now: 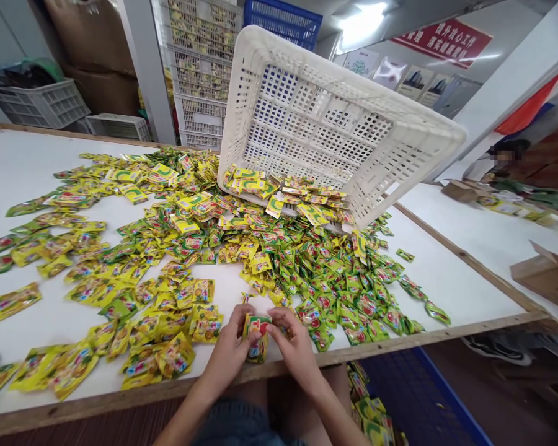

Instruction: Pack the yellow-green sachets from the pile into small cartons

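a white, wood-edged worktop (23,161) carries a broad heap of shiny yellow and green packets (283,254), a tilted white plastic lattice basket (353,87) behind, and, by its near edge, the left hand (235,344) and right hand (295,341), each grip clamped on a small rectangular yellow, green and red packet (257,341).

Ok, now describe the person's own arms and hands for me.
The left hand and right hand are ungloved, with no ring, watch or bracelet that I can make out. The left forearm and right forearm are slim and show no sleeves within the frame.
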Demonstrator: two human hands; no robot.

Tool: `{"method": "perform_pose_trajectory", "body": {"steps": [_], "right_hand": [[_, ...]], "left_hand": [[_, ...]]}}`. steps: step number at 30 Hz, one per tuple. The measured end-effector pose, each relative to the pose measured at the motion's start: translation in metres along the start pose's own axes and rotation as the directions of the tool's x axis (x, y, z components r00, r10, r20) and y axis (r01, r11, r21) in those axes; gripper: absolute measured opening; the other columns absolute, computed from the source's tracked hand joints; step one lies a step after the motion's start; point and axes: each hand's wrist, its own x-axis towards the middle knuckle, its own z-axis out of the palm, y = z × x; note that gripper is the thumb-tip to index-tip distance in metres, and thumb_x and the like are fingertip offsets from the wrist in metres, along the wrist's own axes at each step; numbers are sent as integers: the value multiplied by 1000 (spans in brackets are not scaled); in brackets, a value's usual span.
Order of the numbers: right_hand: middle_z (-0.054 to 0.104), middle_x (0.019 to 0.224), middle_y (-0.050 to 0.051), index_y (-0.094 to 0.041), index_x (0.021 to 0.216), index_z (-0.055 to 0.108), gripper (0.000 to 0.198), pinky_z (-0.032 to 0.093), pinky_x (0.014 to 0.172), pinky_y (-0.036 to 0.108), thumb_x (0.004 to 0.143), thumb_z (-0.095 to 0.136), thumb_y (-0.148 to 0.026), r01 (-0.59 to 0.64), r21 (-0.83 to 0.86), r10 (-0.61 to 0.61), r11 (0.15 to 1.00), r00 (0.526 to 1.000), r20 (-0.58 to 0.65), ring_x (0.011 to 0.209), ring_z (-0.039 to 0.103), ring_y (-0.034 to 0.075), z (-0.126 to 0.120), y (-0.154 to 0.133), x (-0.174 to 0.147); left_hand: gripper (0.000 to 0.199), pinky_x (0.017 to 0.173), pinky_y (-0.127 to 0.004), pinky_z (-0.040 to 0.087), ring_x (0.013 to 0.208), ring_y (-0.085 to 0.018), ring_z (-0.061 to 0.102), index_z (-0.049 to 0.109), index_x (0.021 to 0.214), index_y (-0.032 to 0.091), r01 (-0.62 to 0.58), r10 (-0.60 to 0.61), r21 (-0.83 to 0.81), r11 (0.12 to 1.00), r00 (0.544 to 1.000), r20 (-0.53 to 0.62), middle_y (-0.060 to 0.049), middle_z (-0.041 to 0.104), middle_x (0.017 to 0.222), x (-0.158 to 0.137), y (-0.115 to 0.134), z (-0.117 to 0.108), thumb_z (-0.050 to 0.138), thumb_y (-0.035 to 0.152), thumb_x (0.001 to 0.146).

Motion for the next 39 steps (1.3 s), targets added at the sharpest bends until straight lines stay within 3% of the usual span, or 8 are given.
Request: {"method": "perform_pose_trajectory", "body": {"steps": [3, 6, 8, 12, 17, 21, 29, 39], "right_hand": [[64, 94, 6, -20, 96, 60, 16, 46, 81, 32, 84, 52, -27, 75, -154, -61, 985, 994, 95, 89, 59, 19, -2, -9, 5], [63, 87, 5, -19, 86, 64, 15, 45, 80, 30, 85, 50, -25, 154, -255, -116, 955, 981, 156, 87, 58, 18, -3, -15, 13], [62, 86, 4, -19, 85, 63, 13, 45, 78, 29, 85, 51, -24, 168, -253, -140, 953, 982, 125, 86, 58, 17, -2, -16, 16], [62, 87, 3, -20, 104, 56, 21, 47, 75, 28, 84, 52, -24, 151, -187, -144, 971, 988, 47, 82, 59, 16, 2, -15, 15], [64, 95, 5, -20, 91, 64, 13, 44, 84, 31, 82, 56, -25, 218, -221, -190, 951, 972, 139, 94, 58, 18, 3, -19, 11], [65, 89, 5, -19, 87, 64, 11, 46, 79, 30, 82, 55, -25, 202, -218, -186, 955, 978, 92, 86, 59, 18, 9, -19, 11], [61, 68, 0, -18, 79, 61, 15, 45, 63, 25, 83, 51, -28, 126, -293, -104, 948, 991, 89, 65, 55, 13, 13, -25, 23], [64, 84, 3, -20, 89, 61, 11, 47, 72, 27, 84, 52, -24, 100, -163, -90, 982, 993, 72, 77, 59, 16, 15, -10, 2]], "left_hand": [[22, 77, -28, 44, 85, -19, 58, 53, 101, 19, -26, 22, 130, 991, 999, 32, -4, 63, 93, 1, 3, -4, 53, 28, 81], [19, 80, -30, 44, 88, -20, 58, 60, 95, 18, -56, 54, 152, 987, 998, 17, -6, 64, 92, 3, 5, -6, 51, 28, 82], [18, 85, -32, 43, 94, -21, 57, 61, 93, 17, -83, 86, 112, 990, 996, -26, -7, 64, 96, 5, 4, -6, 51, 27, 82], [23, 86, -32, 44, 96, -20, 59, 52, 104, 20, -92, 90, -10, 996, 990, -108, -7, 63, 105, 4, 4, -3, 53, 25, 82], [16, 91, -33, 42, 101, -21, 57, 62, 91, 17, -81, 86, 101, 992, 995, -49, -9, 65, 104, -1, 12, -6, 52, 27, 83], [17, 88, -31, 44, 96, -21, 60, 63, 89, 17, -34, 47, 116, 993, 993, -110, -8, 67, 100, -4, 15, -7, 54, 28, 81], [18, 63, -23, 45, 66, -15, 60, 64, 82, 15, 0, 39, 161, 987, 970, -241, -2, 67, 71, 5, 16, -2, 57, 32, 78], [14, 73, -28, 48, 78, -19, 63, 66, 79, 17, 29, -14, 118, 993, 992, -124, -4, 70, 82, -2, 9, -11, 60, 30, 76]]}}
